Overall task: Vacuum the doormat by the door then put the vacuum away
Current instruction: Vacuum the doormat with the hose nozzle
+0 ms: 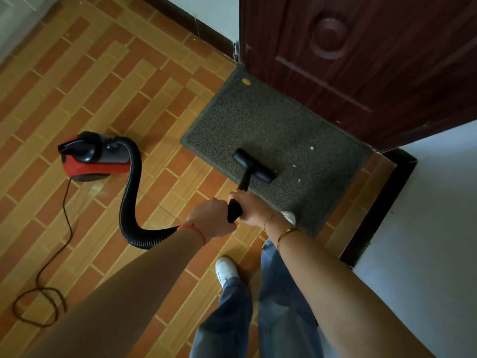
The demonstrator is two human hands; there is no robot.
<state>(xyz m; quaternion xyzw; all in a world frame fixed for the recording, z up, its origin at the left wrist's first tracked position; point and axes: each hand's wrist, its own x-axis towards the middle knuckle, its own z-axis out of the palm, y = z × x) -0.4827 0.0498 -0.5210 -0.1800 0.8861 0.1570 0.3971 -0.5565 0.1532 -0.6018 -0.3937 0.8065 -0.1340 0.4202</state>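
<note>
A: Doormat [281, 130] — where does it lie, seen from your head?

B: Flat on the tiled floor [108, 81], its far edge right against the foot of the dark red door [361, 60]. My right shoe [289, 217] stands on its near edge. It looks coarse and stiff, so I judge it will stay put under the nozzle rather than ruck up.

A: And the vacuum?

B: The nozzle head [254, 165] sits on the mat, near its middle. A few pale scraps [311, 148] lie to the right of it, not yet picked up, and a yellow spot [246, 81] sits near the far corner.

A: Your hands?

B: Both are on the black wand [236, 205]. My right hand [249, 206] has its fingers wrapped over the grip; my left hand [211, 215] is closed on it just behind (the fingers themselves are turned away from view).

A: How does it handle?

B: The wand looks rigid and light, best held where I have it. The ribbed hose [129, 202] is soft and loops back to the red canister [95, 158], which stands well apart on the tiles to my left. That body is probably the heavy part; for carrying, its top handle looks right. The cord [51, 267] trails loose on the floor and could snag my feet.
</note>
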